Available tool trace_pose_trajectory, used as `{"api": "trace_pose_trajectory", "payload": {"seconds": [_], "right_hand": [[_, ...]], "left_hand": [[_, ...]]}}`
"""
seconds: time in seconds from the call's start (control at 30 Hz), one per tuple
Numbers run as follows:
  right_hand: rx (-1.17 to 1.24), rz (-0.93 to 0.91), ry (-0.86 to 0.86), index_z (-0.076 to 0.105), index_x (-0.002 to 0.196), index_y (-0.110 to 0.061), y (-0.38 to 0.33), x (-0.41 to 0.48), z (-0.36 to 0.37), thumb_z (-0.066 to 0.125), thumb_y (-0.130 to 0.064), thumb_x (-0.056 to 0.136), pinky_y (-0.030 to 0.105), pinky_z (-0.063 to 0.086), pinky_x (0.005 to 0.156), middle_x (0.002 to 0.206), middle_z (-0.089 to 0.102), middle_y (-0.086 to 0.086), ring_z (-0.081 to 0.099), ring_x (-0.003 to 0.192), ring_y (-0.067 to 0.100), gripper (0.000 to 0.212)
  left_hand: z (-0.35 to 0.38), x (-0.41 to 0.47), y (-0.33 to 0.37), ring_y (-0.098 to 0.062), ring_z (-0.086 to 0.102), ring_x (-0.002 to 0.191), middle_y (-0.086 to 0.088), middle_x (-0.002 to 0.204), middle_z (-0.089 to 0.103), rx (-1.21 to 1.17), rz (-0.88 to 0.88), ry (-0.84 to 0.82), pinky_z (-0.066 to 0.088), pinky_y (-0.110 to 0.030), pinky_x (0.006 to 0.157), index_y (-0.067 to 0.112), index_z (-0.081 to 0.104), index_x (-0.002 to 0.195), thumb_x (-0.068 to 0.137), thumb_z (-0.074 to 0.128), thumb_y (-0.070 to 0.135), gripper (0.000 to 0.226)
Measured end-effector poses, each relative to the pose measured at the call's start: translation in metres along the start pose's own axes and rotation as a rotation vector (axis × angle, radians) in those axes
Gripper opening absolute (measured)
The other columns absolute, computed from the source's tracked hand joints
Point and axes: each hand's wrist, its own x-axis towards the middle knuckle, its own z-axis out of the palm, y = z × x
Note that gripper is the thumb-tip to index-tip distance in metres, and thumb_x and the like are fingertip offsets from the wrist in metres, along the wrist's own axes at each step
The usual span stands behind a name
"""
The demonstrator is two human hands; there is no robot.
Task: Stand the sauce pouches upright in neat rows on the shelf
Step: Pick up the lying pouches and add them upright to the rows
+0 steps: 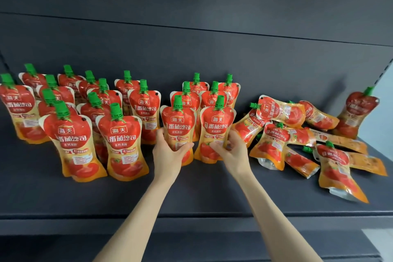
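Note:
Several red-and-orange sauce pouches with green caps stand upright in rows on the dark shelf, left and centre. My left hand grips the lower half of one upright pouch at the front of a centre row. My right hand holds the lower edge of the neighbouring upright pouch. To the right, a jumbled heap of pouches lies flat or tilted. One pouch leans against the back wall at the far right.
The shelf's front lip runs across the view below my forearms. A dark back panel rises behind the rows. Bare shelf surface lies in front of the standing pouches. A side upright bounds the right end.

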Motion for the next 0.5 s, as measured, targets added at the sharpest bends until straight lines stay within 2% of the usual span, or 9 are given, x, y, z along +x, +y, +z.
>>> {"api": "trace_pose_trajectory", "payload": {"seconds": [0.07, 0.13, 0.23, 0.33, 0.43, 0.5], "right_hand": [[-0.020, 0.001, -0.002, 0.053, 0.103, -0.025, 0.003, 0.001, 0.004, 0.072, -0.010, 0.081, 0.018, 0.049, 0.080, 0.100, 0.065, -0.009, 0.063, 0.097, 0.010, 0.033], [-0.048, 0.000, -0.021, 0.052, 0.108, -0.019, 0.009, -0.003, 0.003, 0.070, -0.008, 0.082, 0.009, 0.046, 0.078, 0.101, 0.063, -0.015, 0.060, 0.097, 0.002, 0.034], [-0.102, 0.011, -0.052, 0.055, 0.115, -0.014, 0.016, -0.006, 0.001, 0.067, -0.009, 0.084, 0.003, 0.042, 0.078, 0.102, 0.060, -0.020, 0.058, 0.096, -0.002, 0.033], [-0.110, 0.024, -0.066, 0.055, 0.114, -0.017, 0.016, -0.003, -0.001, 0.066, -0.008, 0.085, 0.001, 0.040, 0.078, 0.102, 0.060, -0.021, 0.057, 0.096, -0.004, 0.032], [-0.118, 0.037, -0.077, 0.055, 0.112, -0.018, 0.017, -0.001, -0.003, 0.067, -0.010, 0.085, 0.006, 0.041, 0.080, 0.102, 0.060, -0.020, 0.058, 0.097, -0.003, 0.031], [-0.104, 0.061, -0.084, 0.053, 0.113, -0.016, 0.016, -0.001, -0.002, 0.070, -0.012, 0.082, 0.005, 0.043, 0.076, 0.103, 0.062, -0.017, 0.059, 0.095, -0.003, 0.036]], "left_hand": [[0.003, -0.001, -0.003, -0.009, 0.047, 0.113, 0.000, 0.126, 0.051, 0.038, 0.011, 0.015, 0.039, -0.022, 0.089, 0.015, 0.034, 0.133, 0.072, 0.079, 0.024, 0.076], [0.002, -0.007, -0.011, -0.010, 0.044, 0.117, -0.002, 0.129, 0.048, 0.115, 0.027, 0.035, 0.037, -0.026, 0.094, 0.014, 0.034, 0.134, 0.073, 0.078, 0.020, 0.076], [-0.002, -0.013, -0.022, -0.022, 0.045, 0.125, -0.007, 0.132, 0.049, 0.203, 0.040, 0.034, 0.039, -0.035, 0.099, 0.012, 0.037, 0.134, 0.073, 0.078, 0.016, 0.073], [-0.003, -0.008, -0.024, -0.025, 0.046, 0.124, -0.008, 0.131, 0.050, 0.235, 0.029, 0.012, 0.041, -0.038, 0.098, 0.011, 0.039, 0.131, 0.074, 0.077, 0.014, 0.070], [-0.003, -0.004, -0.022, -0.027, 0.046, 0.124, -0.009, 0.132, 0.049, 0.253, 0.022, 0.011, 0.041, -0.039, 0.098, 0.010, 0.038, 0.132, 0.075, 0.076, 0.015, 0.069], [-0.003, -0.004, -0.022, -0.027, 0.046, 0.124, -0.010, 0.132, 0.049, 0.260, 0.025, 0.018, 0.041, -0.038, 0.097, 0.010, 0.037, 0.134, 0.076, 0.076, 0.015, 0.070]]}}
